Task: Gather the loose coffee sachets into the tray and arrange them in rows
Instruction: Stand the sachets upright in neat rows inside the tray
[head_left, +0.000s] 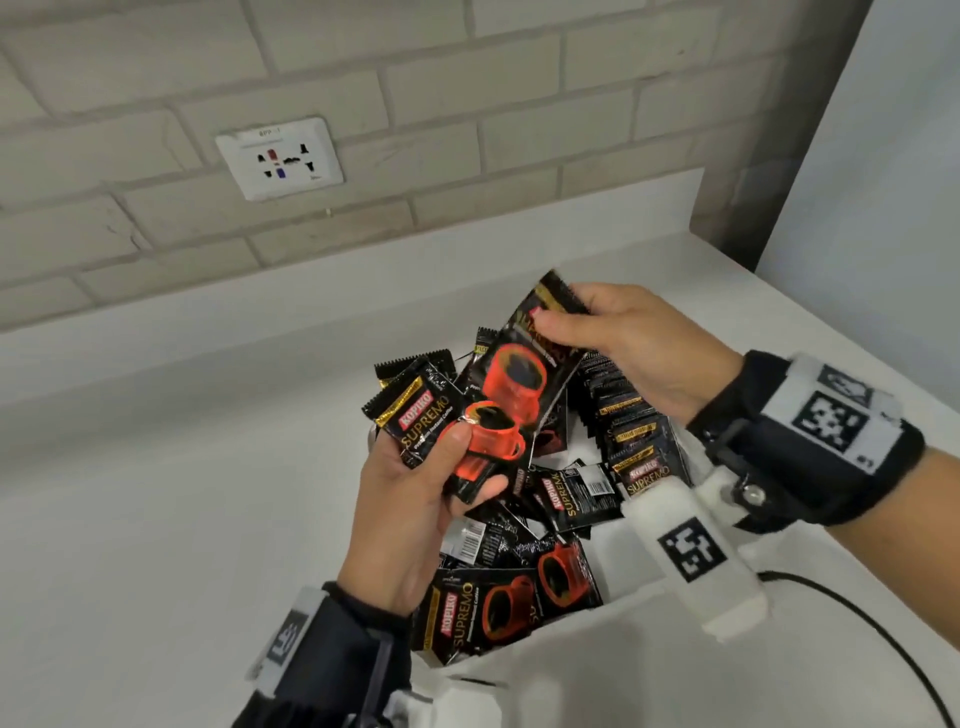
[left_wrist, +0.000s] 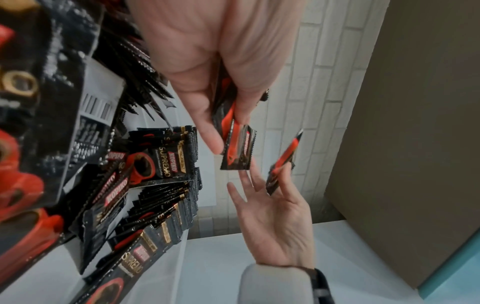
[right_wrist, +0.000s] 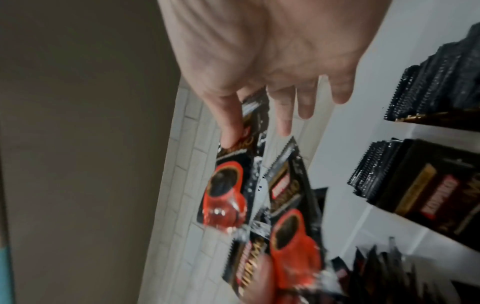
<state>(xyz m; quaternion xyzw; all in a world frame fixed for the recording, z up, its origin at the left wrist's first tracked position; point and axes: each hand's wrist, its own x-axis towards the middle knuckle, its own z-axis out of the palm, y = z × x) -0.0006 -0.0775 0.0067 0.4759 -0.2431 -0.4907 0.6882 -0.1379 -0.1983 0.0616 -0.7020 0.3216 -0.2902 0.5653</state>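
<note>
Nearest the head camera, the left hand held a small stack of coffee sachets, thumb pressed across the printed red cup and fingers curled beneath. Just above it, the right hand pinched a single sachet by its top edge between thumb and fingertips, the packet hanging tilted so its lower end overlapped the left hand's stack. Both grips were narrow and closed on foil.

Below the hands stood the white tray, with loose sachets lying jumbled in its near part and a row of upright sachets packed edge-on along its right side. From the left wrist, several such packed rows showed, leaning against one another.

The tray sat on a white bench that met a pale brick-pattern wall carrying a white socket plate. A black cable ran over the bench at the right.

Much of the tray's rim was covered by wrists and packets, and its far end could not be made out. The right-wrist view was blurred, its lower edge smeared.
</note>
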